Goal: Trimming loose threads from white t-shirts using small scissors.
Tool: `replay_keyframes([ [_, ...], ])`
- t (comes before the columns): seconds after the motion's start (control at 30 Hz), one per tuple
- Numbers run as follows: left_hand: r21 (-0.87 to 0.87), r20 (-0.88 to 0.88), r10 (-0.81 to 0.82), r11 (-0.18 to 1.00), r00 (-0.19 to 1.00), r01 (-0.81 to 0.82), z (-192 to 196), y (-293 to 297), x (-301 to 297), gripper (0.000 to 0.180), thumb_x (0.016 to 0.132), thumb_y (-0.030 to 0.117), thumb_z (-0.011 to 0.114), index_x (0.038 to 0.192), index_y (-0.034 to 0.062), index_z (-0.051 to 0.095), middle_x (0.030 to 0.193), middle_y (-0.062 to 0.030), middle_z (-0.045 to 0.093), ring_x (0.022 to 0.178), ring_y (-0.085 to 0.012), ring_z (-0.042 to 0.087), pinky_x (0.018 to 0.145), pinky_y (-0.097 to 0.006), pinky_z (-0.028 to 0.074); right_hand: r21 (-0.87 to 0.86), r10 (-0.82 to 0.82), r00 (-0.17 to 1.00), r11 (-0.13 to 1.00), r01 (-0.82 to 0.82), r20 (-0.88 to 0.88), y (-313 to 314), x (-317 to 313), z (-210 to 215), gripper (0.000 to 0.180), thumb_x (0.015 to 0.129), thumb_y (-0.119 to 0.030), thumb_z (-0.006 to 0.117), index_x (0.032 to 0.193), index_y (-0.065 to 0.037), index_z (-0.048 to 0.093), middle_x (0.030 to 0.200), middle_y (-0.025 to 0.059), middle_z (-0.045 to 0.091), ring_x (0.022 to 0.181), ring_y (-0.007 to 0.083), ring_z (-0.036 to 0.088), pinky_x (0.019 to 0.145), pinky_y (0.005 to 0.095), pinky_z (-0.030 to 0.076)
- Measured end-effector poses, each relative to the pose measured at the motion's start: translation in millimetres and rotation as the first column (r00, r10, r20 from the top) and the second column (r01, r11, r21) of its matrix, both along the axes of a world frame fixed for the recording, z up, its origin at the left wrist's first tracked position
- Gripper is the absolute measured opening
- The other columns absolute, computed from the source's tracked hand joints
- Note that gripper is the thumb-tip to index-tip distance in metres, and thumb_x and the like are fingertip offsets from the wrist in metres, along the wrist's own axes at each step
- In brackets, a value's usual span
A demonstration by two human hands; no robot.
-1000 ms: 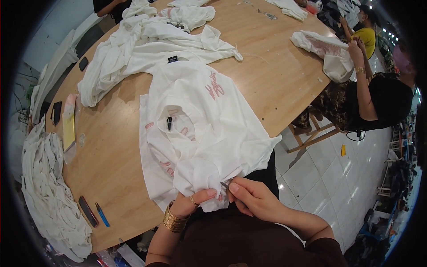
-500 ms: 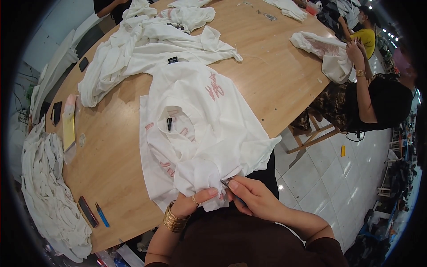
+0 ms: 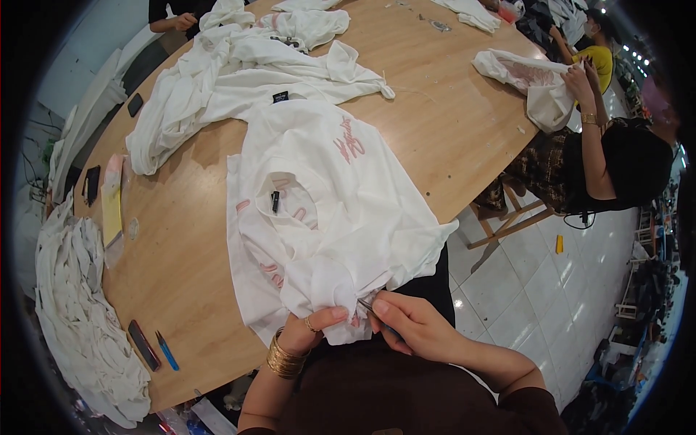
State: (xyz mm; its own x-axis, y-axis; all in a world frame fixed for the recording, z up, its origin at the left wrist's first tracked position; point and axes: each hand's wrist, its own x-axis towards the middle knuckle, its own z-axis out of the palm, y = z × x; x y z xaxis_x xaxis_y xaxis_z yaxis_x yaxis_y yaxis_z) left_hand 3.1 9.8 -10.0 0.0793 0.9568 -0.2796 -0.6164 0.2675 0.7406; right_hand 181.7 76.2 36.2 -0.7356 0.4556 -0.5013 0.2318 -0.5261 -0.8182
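Over to the wooden table (image 3: 181, 254), carrying a white shirt (image 3: 362, 210) and piled white garments (image 3: 206, 94)! Bearing a slim blue tool (image 3: 167, 351), too, near left.

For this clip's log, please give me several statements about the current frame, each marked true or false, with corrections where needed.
1. The left hand grips the white garment. True.
2. The right hand is empty. False: it holds a slim dark tool, its tip at the garment.
3. The blue tool lies on the wooden table. True.
4. The wide stack of gold bangles is on the right forearm. False: it is on the left.
5. A small yellow object lies on the tiled floor. True.
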Motion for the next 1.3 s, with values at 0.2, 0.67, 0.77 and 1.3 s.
replay_keyframes([
  [0.2, -0.1, -0.184, 0.038, 0.993, 0.982, -0.057, 7, 2, 7, 0.031, 0.065, 0.015, 0.058, 0.09, -0.0027, 0.055, 0.069, -0.0104, 0.059, 0.062, -0.02, 0.058, 0.059, -0.03, 0.047, -0.006, 0.003, 1.0, 1.0, -0.003, 0.019, 0, -1, -3, 0.031, 0.096, -0.026, 0.034, 0.077, -0.004, 0.045, 0.048, -0.0016, 0.035, 0.04, 0.0056, 0.034, 0.04, 0.021, 0.028],
  [0.67, -0.028, -0.099, -0.037, 0.999, 0.994, 0.034, -6, -4, -1, 0.026, 0.074, 0.011, 0.062, 0.097, 0.0001, 0.055, 0.085, -0.0068, 0.061, 0.078, -0.0152, 0.058, 0.071, -0.027, 0.047, 0.022, -0.026, 0.999, 0.999, 0.026, 0.025, -1, -2, -1, 0.032, 0.096, -0.027, 0.036, 0.077, -0.003, 0.046, 0.048, -0.0015, 0.037, 0.04, 0.0052, 0.035, 0.04, 0.0206, 0.028],
  [0.77, -0.025, -0.11, -0.049, 0.999, 0.993, 0.046, -5, -4, -1, 0.028, 0.074, 0.011, 0.062, 0.099, 0.0003, 0.054, 0.086, -0.0067, 0.061, 0.078, -0.0148, 0.058, 0.071, -0.027, 0.047, 0.032, -0.049, 0.999, 0.998, 0.049, 0.005, -5, -1, -8, 0.031, 0.096, -0.026, 0.036, 0.077, -0.003, 0.046, 0.048, -0.0018, 0.036, 0.04, 0.005, 0.034, 0.039, 0.0207, 0.028],
  [1.3, -0.047, -0.115, -0.052, 0.998, 0.992, 0.047, -6, -5, -1, 0.032, 0.073, 0.012, 0.063, 0.101, 0.0011, 0.053, 0.086, -0.0056, 0.06, 0.08, -0.0142, 0.057, 0.072, -0.027, 0.047, 0.017, -0.023, 0.999, 1.0, 0.023, 0.034, -1, -1, 0, 0.031, 0.096, -0.026, 0.036, 0.078, -0.003, 0.046, 0.048, -0.0016, 0.036, 0.042, 0.0049, 0.035, 0.04, 0.0207, 0.029],
])
